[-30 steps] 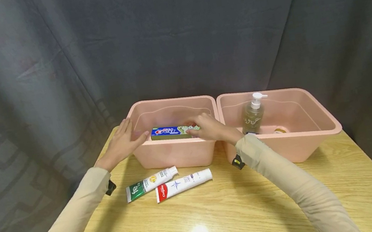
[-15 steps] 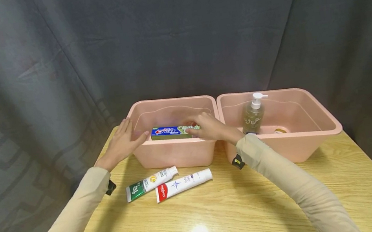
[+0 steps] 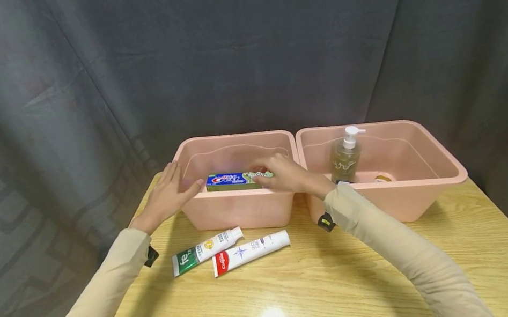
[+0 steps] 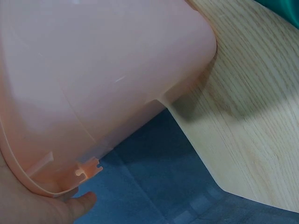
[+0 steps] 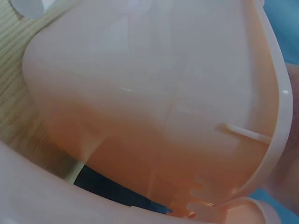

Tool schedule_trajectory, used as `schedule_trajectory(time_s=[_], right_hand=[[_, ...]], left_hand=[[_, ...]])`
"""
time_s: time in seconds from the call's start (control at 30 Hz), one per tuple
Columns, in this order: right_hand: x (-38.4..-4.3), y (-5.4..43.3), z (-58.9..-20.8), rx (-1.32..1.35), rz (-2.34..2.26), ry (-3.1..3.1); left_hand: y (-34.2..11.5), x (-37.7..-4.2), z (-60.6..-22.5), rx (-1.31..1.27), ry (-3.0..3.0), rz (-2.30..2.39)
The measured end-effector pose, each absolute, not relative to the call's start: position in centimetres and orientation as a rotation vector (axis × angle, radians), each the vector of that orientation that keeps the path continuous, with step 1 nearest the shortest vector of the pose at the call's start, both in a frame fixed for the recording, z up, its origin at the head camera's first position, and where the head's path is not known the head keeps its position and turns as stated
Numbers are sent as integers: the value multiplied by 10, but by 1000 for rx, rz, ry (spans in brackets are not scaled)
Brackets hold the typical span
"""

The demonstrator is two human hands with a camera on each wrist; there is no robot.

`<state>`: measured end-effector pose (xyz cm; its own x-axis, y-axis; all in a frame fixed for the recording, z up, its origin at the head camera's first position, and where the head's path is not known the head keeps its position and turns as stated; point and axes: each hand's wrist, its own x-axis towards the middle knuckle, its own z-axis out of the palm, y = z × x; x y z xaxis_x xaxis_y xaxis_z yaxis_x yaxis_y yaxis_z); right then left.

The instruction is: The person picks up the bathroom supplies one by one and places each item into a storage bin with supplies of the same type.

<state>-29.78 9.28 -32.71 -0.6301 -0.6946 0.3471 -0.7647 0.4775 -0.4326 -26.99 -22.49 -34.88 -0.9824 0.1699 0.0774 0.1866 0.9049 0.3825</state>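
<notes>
In the head view, a blue and green toothpaste box (image 3: 229,181) lies inside the left pink plastic bin (image 3: 242,211). My right hand (image 3: 287,174) reaches over the bin's front right rim and pinches the box's right end, covering part of it. My left hand (image 3: 166,193) rests on the bin's front left corner, its fingers straight along the left rim and the thumb over the front edge. In the left wrist view the bin's outer wall (image 4: 103,70) fills much of the frame, with part of my left hand (image 4: 42,207) at its rim.
Two toothpaste tubes lie before the bin: a green and white tube (image 3: 205,250) and a red and white Colgate tube (image 3: 252,252). A second pink bin (image 3: 386,197) stands close on the right, holding a pump bottle (image 3: 345,159) and a small round yellowish item (image 3: 382,179).
</notes>
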Motion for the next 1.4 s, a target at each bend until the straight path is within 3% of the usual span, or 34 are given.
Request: schedule_trajectory(time_s=[1.4], right_hand=[[-290,102,-320,1316,823,-2524]], left_hand=[[-223,-271,-348,-292,-3026,-587]])
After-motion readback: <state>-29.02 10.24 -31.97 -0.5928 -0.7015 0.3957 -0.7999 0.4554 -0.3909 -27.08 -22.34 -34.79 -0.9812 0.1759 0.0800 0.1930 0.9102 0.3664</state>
